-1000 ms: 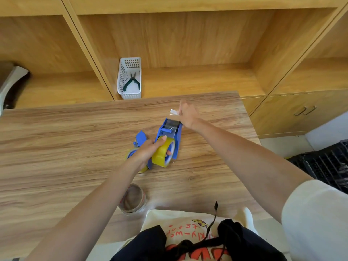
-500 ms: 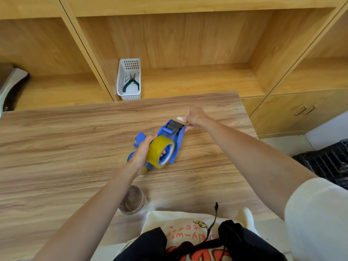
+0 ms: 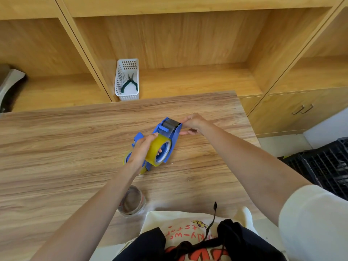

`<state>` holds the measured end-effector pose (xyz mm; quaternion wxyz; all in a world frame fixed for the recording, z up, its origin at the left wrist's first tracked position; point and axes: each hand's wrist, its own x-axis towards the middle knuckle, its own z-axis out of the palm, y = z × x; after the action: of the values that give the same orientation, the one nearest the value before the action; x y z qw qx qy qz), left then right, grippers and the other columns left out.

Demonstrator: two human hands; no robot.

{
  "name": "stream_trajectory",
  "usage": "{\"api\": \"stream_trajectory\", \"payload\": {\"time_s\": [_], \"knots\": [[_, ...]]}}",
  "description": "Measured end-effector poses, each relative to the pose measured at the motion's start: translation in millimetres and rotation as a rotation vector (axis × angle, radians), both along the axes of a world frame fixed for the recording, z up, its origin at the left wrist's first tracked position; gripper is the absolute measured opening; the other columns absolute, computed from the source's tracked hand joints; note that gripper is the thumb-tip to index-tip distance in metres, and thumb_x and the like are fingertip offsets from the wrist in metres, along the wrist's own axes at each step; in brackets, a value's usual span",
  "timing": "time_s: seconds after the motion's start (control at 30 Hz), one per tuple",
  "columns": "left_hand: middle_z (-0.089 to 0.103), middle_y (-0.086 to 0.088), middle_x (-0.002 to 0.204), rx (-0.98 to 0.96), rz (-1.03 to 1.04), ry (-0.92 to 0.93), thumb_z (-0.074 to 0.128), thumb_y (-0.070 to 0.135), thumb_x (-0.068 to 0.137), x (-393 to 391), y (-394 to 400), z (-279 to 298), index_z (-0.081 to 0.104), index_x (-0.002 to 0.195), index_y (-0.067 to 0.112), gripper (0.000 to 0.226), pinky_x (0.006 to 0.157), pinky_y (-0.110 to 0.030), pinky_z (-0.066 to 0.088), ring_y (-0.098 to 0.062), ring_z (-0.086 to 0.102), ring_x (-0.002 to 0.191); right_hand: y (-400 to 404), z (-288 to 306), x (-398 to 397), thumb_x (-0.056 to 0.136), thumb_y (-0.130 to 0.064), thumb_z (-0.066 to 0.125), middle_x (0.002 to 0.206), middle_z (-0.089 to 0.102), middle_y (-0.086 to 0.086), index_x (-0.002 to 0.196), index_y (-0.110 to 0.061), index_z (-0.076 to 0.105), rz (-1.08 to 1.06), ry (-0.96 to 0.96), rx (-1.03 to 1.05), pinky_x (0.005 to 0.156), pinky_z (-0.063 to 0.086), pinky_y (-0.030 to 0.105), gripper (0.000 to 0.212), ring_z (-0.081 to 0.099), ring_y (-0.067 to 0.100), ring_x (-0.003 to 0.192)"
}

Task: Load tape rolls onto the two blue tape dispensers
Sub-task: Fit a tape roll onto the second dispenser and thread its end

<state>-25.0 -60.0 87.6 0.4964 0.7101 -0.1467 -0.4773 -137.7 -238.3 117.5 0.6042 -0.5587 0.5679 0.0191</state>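
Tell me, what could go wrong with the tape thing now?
The right hand pinches at the cutter end of the dispenser, so fingers might get nicked by the blade. The left hand holds the yellow roll; loose tape could stick to itself or wrinkle. The spare roll sits near the table edge and might get knocked off.

We find very little to read. The only lettering stands on the cream shirt at the bottom edge of the view, below the near edge of the tabletop: a line of small red handwritten-style characters, upside down to us and too unclear to spell out, above large red letters cut off by dark fabric. A small print on the tape roll's blue core is unreadable.
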Motion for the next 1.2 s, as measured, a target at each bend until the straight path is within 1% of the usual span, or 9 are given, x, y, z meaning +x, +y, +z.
{"api": "stream_trajectory", "payload": {"time_s": [0.13, 0.27, 0.47, 0.6, 0.7, 0.8, 0.9, 1.07, 1.2], "knots": [[0.068, -0.004, 0.057, -0.02, -0.001, 0.014, 0.058, 0.043, 0.092, -1.6, -0.5, 1.2, 0.068, 0.087, 0.007, 0.037, 0.059, -0.028, 0.051, -0.015, 0.063, 0.054, 2.4, -6.1, 0.9, 0.089, 0.002, 0.061, 0.078, 0.069, 0.0, 0.098, -0.017, 0.067, -0.078, 0.008, 0.048, 0.046, 0.031, 0.014, 0.021, 0.063, 0.002, 0.048], [0.069, -0.006, 0.061, -0.022, -0.02, -0.002, 0.059, 0.046, 0.091, -2.1, -0.2, 1.8, 0.069, 0.092, 0.008, 0.039, 0.062, -0.028, 0.052, -0.015, 0.065, 0.057, 4.7, -13.7, -1.2, 0.091, 0.005, 0.057, 0.071, 0.066, 0.004, 0.078, -0.018, 0.062, -0.11, -0.005, 0.065, 0.049, 0.034, 0.015, 0.027, 0.062, 0.006, 0.057], [0.068, -0.003, 0.059, -0.024, 0.01, 0.011, 0.06, 0.049, 0.089, 0.1, -1.8, -1.0, 0.069, 0.083, 0.011, 0.039, 0.061, -0.028, 0.051, -0.015, 0.063, 0.057, 5.6, -16.2, 2.0, 0.093, -0.001, 0.057, 0.081, 0.066, 0.004, 0.081, -0.018, 0.057, -0.12, -0.049, 0.053, 0.04, 0.037, 0.013, 0.021, 0.066, 0.008, 0.055], [0.068, -0.003, 0.058, -0.026, 0.038, 0.044, 0.062, 0.051, 0.086, 3.2, -3.1, -3.3, 0.069, 0.083, 0.011, 0.041, 0.065, -0.031, 0.051, -0.016, 0.063, 0.058, 5.3, -19.6, 5.3, 0.094, -0.005, 0.057, 0.088, 0.069, 0.005, 0.114, -0.011, 0.063, -0.082, -0.113, 0.066, 0.044, 0.044, 0.012, 0.021, 0.066, 0.008, 0.067], [0.068, -0.004, 0.061, -0.012, 0.105, 0.093, 0.063, 0.051, 0.083, 5.4, -5.7, -4.8, 0.069, 0.084, 0.013, 0.038, 0.064, -0.03, 0.051, -0.017, 0.064, 0.06, 7.7, -22.3, 6.3, 0.099, -0.019, 0.052, 0.114, 0.069, 0.005, 0.129, -0.014, 0.058, -0.015, -0.16, 0.047, 0.059, 0.053, 0.017, 0.031, 0.067, 0.008, 0.079], [0.064, -0.003, 0.07, -0.077, 0.206, 0.265, 0.063, 0.043, 0.086, 5.0, -7.8, -5.4, 0.067, 0.085, 0.016, 0.028, 0.06, -0.028, 0.052, -0.017, 0.06, 0.063, 16.1, -25.3, 8.1, 0.098, -0.047, 0.045, 0.13, 0.061, 0.001, 0.135, -0.023, 0.051, 0.067, -0.238, 0.078, 0.094, 0.052, 0.035, 0.044, 0.065, 0.019, 0.104], [0.066, 0.0, 0.067, -0.146, 0.261, 0.487, 0.052, 0.035, 0.096, -0.8, -12.5, 1.2, 0.067, 0.083, 0.015, 0.029, 0.053, -0.022, 0.053, -0.011, 0.062, 0.055, 24.7, -30.5, 11.1, 0.087, -0.06, 0.056, 0.128, 0.062, -0.001, 0.132, -0.026, 0.049, 0.186, -0.33, 0.19, 0.097, 0.051, 0.047, 0.057, 0.065, 0.023, 0.112], [0.061, -0.003, 0.068, -0.11, 0.308, 0.526, 0.045, 0.026, 0.092, -2.2, -18.0, 5.4, 0.064, 0.082, 0.01, 0.027, 0.06, -0.026, 0.049, -0.011, 0.059, 0.05, 23.5, -34.6, 9.3, 0.075, -0.023, 0.082, 0.128, 0.063, -0.001, 0.139, -0.026, 0.04, 0.277, -0.297, 0.178, 0.096, 0.053, 0.045, 0.076, 0.062, 0.019, 0.115], [0.067, -0.001, 0.066, -0.017, 0.217, 0.448, 0.044, 0.029, 0.093, -7.3, -20.6, 4.3, 0.064, 0.092, 0.011, 0.027, 0.061, -0.029, 0.049, -0.013, 0.064, 0.059, 23.0, -34.3, 7.3, 0.077, 0.006, 0.074, 0.129, 0.059, 0.007, 0.141, -0.018, 0.036, 0.297, -0.237, 0.023, 0.079, 0.056, 0.034, 0.078, 0.061, 0.023, 0.111]]}}
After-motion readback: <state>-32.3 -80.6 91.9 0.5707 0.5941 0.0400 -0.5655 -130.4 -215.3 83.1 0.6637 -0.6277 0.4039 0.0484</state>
